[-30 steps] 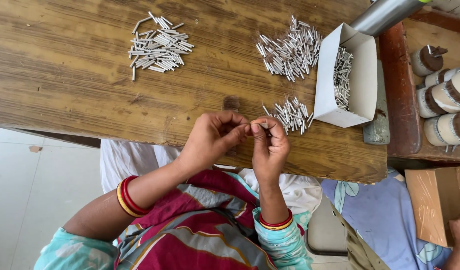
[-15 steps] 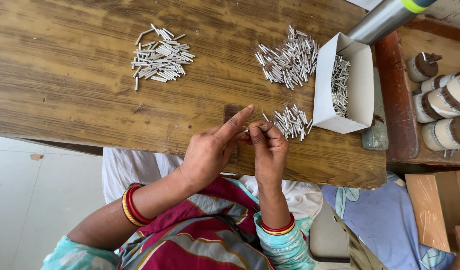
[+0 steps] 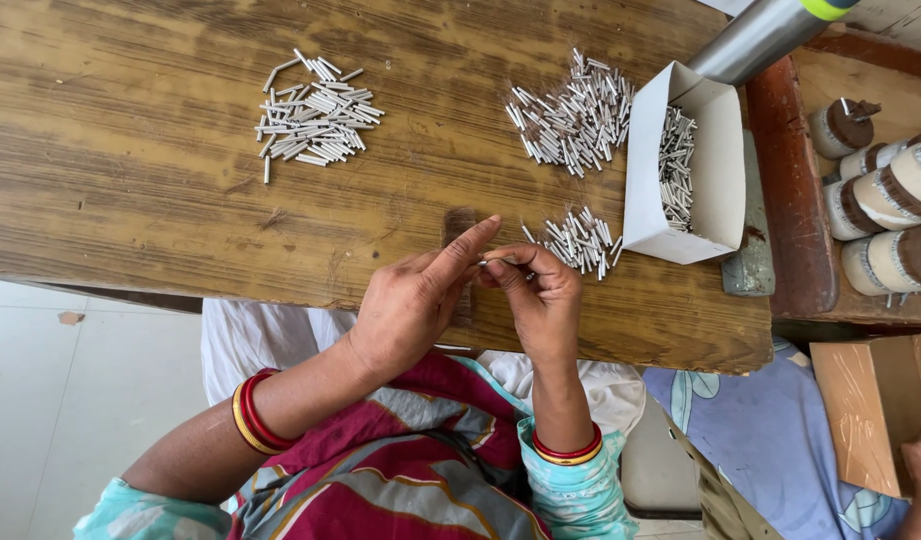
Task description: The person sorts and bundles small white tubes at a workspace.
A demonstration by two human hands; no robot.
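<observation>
Pinched between both hands: one small metal pin (image 3: 493, 262), right hand (image 3: 543, 300) gripping, left hand (image 3: 416, 300) index now extended versus curled earlier; held above table (image 3: 131, 220) edge, near small pin pile (image 3: 579, 242).

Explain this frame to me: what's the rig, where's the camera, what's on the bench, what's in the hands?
There is no machine: a person works with two bare hands. The single camera sits on their head and looks down. The left hand and right hand meet at the edge of a wooden table, pinching one small thin metal tube between the fingertips. On the table lie three loose piles of the same tubes: a far left pile, a pile beside the box, and a small pile near the hands. A white cardboard box holds more. Thread spools sit to the right.
</observation>
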